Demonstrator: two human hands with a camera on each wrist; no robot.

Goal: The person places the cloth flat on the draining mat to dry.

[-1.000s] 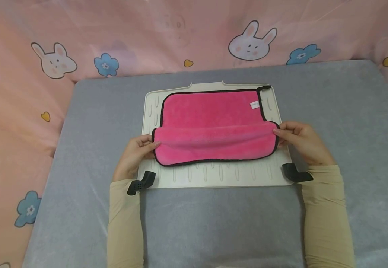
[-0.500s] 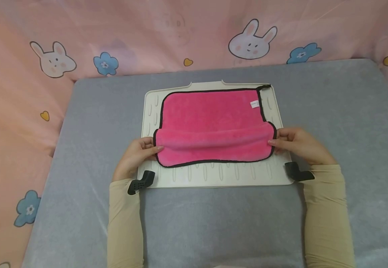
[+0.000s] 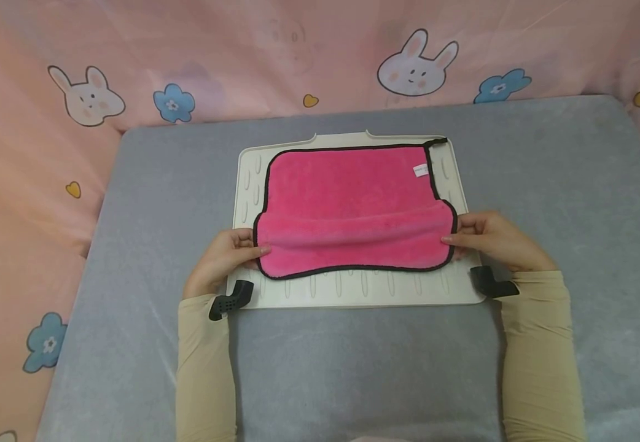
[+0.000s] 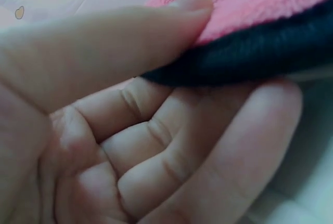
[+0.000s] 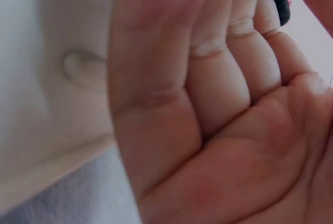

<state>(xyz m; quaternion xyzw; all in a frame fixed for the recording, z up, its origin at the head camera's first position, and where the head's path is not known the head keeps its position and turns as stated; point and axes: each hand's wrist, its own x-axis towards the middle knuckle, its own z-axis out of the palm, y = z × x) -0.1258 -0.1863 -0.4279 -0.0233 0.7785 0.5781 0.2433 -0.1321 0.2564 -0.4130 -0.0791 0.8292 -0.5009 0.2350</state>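
Observation:
A pink towel (image 3: 347, 181) with black edging lies on a cream ridged tray (image 3: 353, 291), its near part folded back over in a soft roll. My left hand (image 3: 223, 258) pinches the folded part's left edge, thumb on top and fingers beneath; the left wrist view shows the black trim (image 4: 250, 52) between thumb and fingers. At the opposite edge my right hand (image 3: 497, 239) pinches the fold in the same way. In the right wrist view the fingers (image 5: 156, 68) fill most of the picture, and only a bit of black trim (image 5: 278, 0) shows.
The tray rests on a grey cloth-covered table (image 3: 364, 368). A pink curtain (image 3: 231, 55) printed with rabbits and flowers hangs behind and at the left. Black wrist mounts (image 3: 233, 301) sit at both sleeve cuffs. A white label (image 3: 421, 170) and black loop (image 3: 436, 142) mark the towel's far right corner.
Both hands have shifted slightly nearer the body with the towel's folded edge. The right hand has also moved a little inward, to the left, and the fold's near edge lies slightly lower.

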